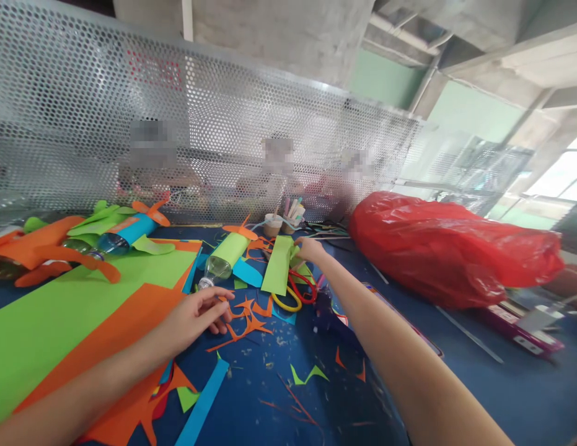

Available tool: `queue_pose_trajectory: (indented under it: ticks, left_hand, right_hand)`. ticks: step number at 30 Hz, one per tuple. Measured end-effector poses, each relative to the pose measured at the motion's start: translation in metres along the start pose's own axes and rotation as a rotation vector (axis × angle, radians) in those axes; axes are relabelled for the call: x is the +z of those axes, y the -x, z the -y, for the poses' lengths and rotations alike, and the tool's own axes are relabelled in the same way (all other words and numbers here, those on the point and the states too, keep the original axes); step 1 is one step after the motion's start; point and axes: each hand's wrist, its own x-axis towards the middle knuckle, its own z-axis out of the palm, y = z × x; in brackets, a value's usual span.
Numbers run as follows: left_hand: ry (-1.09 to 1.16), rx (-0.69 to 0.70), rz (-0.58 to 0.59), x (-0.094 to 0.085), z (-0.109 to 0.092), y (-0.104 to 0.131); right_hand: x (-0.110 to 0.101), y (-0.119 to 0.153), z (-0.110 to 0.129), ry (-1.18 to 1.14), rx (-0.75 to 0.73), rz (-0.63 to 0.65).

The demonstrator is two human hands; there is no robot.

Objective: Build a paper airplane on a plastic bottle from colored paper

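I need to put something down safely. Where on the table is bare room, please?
Bare: the blue table, right of the right forearm, below the purple box and white strip. Crowded: around the left hand and right hand, with bottles, paper and scraps.

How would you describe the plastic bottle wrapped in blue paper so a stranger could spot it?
Find the big light green paper sheet on the left of the table, then look at its far edge. The clear plastic bottle wrapped in blue paper lies there on its side, with an orange paper cutout at its far end. Its bright blue wrap sets it apart from the orange-wrapped bottle farther left.
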Motion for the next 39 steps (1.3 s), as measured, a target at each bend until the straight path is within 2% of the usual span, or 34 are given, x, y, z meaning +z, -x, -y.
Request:
queue_pose_trajectory:
  ticks: [4, 9, 12, 15, 18, 19, 20, 21, 23, 24, 26, 29, 32, 33, 35, 37, 39]
  left_hand:
    - [0.002, 0.006, 0.003, 0.0, 0.0, 0.0]
    - [0.004, 0.011, 0.001, 0.0, 0.001, 0.001]
    - [0.006, 0.006, -0.011, 0.0, 0.0, 0.001]
    - [0.011, 0.0, -0.044, 0.0, -0.002, 0.002]
    - [0.016, 0.008, -0.091, 0.0, -0.004, 0.003]
    - [0.014, 0.015, -0.108, 0.0, -0.003, 0.003]
    - [0.007, 0.024, -0.125, 0.0, -0.003, 0.004]
    - [-0.006, 0.034, -0.14, 0.0, -0.002, 0.004]
    - [-0.047, 0.059, -0.165, 0.0, -0.001, 0.003]
    - [-0.074, 0.072, -0.175, 0.0, 0.001, 0.003]
    - [-0.139, 0.107, -0.197, 0.0, 0.003, 0.004]
    - [-0.239, 0.184, -0.233, 0.001, 0.002, 0.007]
    - [-0.505, 0.343, -0.213, 0.006, -0.006, 0.016]
    - [-0.638, 0.416, -0.18, 0.009, -0.01, 0.02]
    - [-0.751, 0.563, -0.048, 0.019, -0.019, 0.03]
    - [-0.794, 0.597, 0.099, 0.03, -0.029, 0.042]
    - [-0.814, 0.58, 0.188, 0.042, -0.036, 0.053]
  right_hand:
    - [-0.009, 0.003, -0.002, -0.251, -0.017, -0.114]
    - [-0.042, 0.014, 0.004, -0.634, -0.08, -0.303]
    - [-0.061, 0.036, 0.015, -0.849, -0.175, -0.304]
    - [-0.063, 0.081, 0.03, -0.99, -0.275, -0.117]
    - [-0.047, 0.14, 0.043, -1.012, -0.34, 0.142]
    - [-0.039, 0.16, 0.047, -0.99, -0.351, 0.247]
    - [-0.032, 0.179, 0.05, -0.927, -0.346, 0.429]
    - [-0.025, 0.196, 0.052, -0.868, -0.323, 0.539]
    - [-0.014, 0.223, 0.055, -0.728, -0.296, 0.642]
    - [-0.011, 0.233, 0.056, -0.659, -0.282, 0.635]
    - [-0.007, 0.246, 0.057, -0.544, -0.339, 0.519]
    - [-0.007, 0.255, 0.058, -0.423, -0.463, 0.445]
    - [-0.016, 0.252, 0.058, -0.345, -0.569, 0.415]
    - [-0.02, 0.248, 0.058, -0.315, -0.582, 0.402]
    - [-0.031, 0.233, 0.056, -0.198, -0.562, 0.338]
    - [-0.043, 0.208, 0.052, 0.056, -0.476, 0.19]
    - [-0.052, 0.176, 0.044, 0.157, -0.401, 0.092]
